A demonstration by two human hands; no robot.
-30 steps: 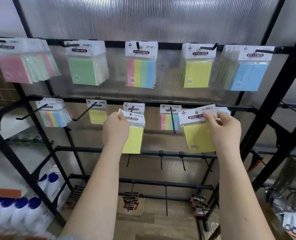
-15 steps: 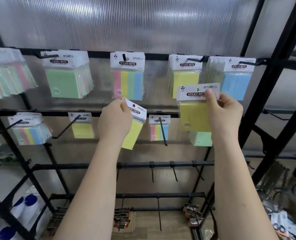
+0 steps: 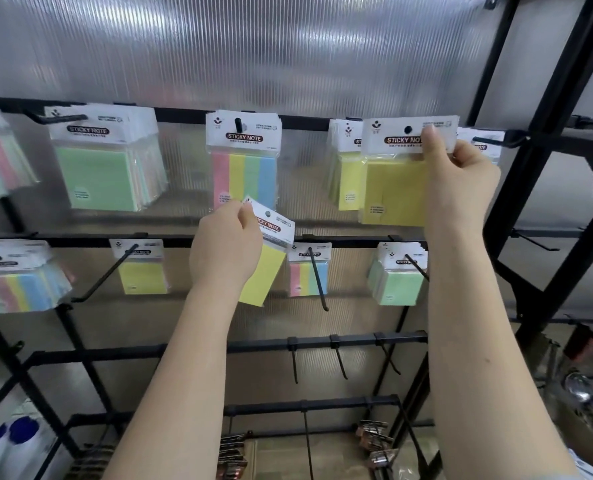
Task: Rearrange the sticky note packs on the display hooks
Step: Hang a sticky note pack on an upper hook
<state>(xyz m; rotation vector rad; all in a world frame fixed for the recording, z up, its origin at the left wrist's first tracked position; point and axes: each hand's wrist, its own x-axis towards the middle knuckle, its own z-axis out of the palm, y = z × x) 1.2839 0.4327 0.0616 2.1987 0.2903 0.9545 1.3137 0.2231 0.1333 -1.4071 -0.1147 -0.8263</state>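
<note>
Since you have lifted the yellow pack (image 3: 394, 188) from the lower row, your right hand (image 3: 461, 178) pinches it at the striped pack's (image 3: 245, 161) right, hole over its hook; your left hand (image 3: 225, 244) grips the second yellow pack (image 3: 271, 258) below, waiting.

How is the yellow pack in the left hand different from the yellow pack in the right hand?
The narrow yellow pack in the left hand hangs tilted and low; the wide yellow pack in the right hand is upright at the top row. Both have white STICKY NOTE header cards.
</note>
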